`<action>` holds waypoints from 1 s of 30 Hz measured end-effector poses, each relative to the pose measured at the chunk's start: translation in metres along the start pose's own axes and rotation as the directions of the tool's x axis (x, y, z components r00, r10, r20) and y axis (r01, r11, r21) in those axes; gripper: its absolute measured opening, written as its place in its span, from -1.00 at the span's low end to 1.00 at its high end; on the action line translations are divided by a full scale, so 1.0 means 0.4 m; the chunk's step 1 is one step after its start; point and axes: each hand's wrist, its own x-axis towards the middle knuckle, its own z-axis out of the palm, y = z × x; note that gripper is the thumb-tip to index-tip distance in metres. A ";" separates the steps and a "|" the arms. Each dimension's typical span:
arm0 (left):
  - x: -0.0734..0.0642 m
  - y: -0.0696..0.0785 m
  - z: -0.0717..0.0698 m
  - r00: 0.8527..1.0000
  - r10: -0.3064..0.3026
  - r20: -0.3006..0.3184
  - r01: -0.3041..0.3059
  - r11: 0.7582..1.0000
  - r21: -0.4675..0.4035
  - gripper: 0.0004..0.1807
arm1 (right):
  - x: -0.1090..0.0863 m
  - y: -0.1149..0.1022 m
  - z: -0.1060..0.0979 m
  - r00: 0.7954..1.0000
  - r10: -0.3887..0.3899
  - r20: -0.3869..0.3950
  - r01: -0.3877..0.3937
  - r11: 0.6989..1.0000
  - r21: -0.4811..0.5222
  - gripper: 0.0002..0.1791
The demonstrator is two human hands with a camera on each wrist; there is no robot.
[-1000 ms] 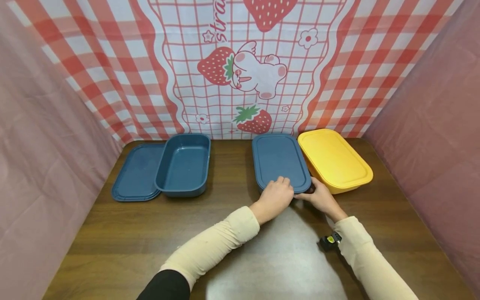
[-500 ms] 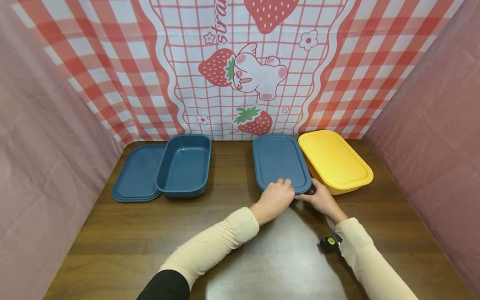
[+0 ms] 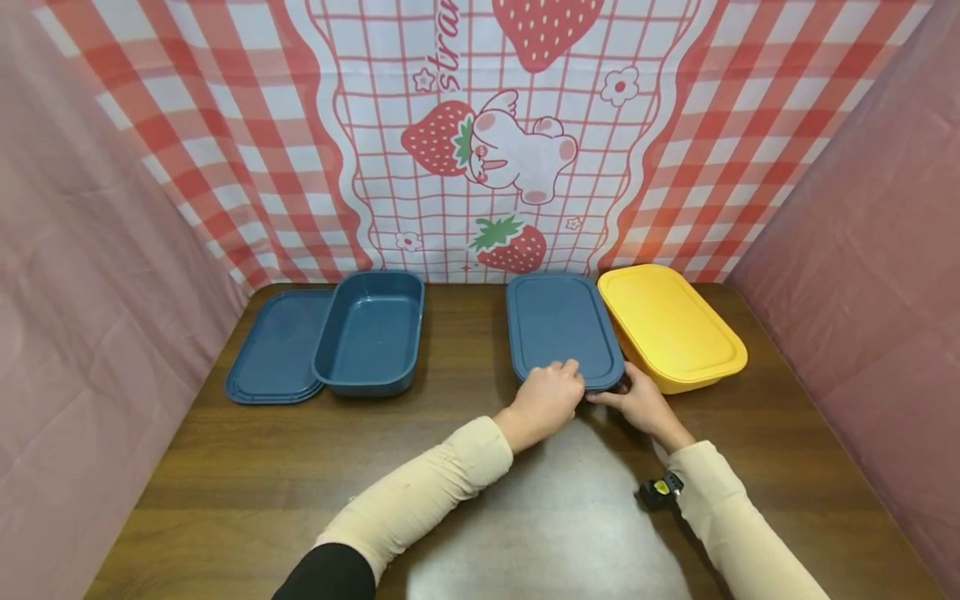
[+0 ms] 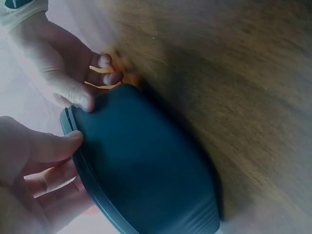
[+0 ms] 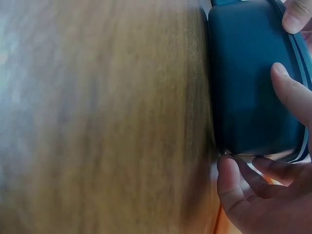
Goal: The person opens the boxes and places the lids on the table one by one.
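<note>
Fingers (image 4: 48, 179) of L hand (image 3: 545, 402) pinch rim of long blue plastic box (image 4: 146, 151) w/ blue lid (image 3: 562, 321); R hand (image 3: 643, 405) grips its R corner. It's on brown wood tabletop (image 3: 465, 350), by long yellow plastic box (image 3: 671, 325).

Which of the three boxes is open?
The leftmost blue box: its inside shows. The other blue box and the yellow box beside it are both covered.

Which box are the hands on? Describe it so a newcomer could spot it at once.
At the far edge of the table, below the curtain, stand three boxes. The middle box has the left hand and right hand at its near end. It alone is blue with a lid on top; the left box is blue but open, the right box yellow.
</note>
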 end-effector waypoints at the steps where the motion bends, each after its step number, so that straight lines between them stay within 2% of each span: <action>1: 0.000 -0.002 -0.002 1.000 -0.006 0.005 0.006 1.000 -0.013 -0.72 | -0.001 0.001 0.000 1.000 -0.002 -0.003 0.002 1.000 0.001 -0.19; 5: -0.004 -0.011 -0.010 0.999 -0.038 -0.027 0.036 0.997 -0.067 -0.76 | -0.002 0.005 0.001 1.000 -0.004 -0.008 0.004 1.000 -0.002 -0.20; 9: -0.015 -0.020 -0.014 0.990 -0.080 -0.118 0.066 0.991 -0.113 -0.77 | -0.002 0.008 -0.001 1.000 0.007 -0.005 -0.007 1.000 -0.005 -0.19; 14: -0.027 -0.027 -0.008 0.960 -0.129 -0.249 0.088 0.982 -0.170 -0.80 | -0.002 0.008 -0.004 1.000 0.025 -0.007 -0.025 1.000 -0.013 -0.22; 17: -0.031 -0.031 -0.004 0.940 -0.153 -0.306 0.095 0.976 -0.196 -0.81 | -0.001 0.006 -0.005 0.999 0.035 -0.008 -0.035 0.999 -0.013 -0.23; 24: -0.039 -0.035 -0.007 0.911 -0.181 -0.370 0.104 0.970 -0.219 -0.81 | 0.000 0.002 -0.006 1.000 0.028 -0.010 -0.028 1.000 0.003 -0.25; 30: -0.042 -0.035 -0.003 0.893 -0.220 -0.394 0.120 0.958 -0.262 -0.80 | 0.001 0.002 -0.009 1.000 0.029 -0.007 -0.029 0.999 -0.018 -0.24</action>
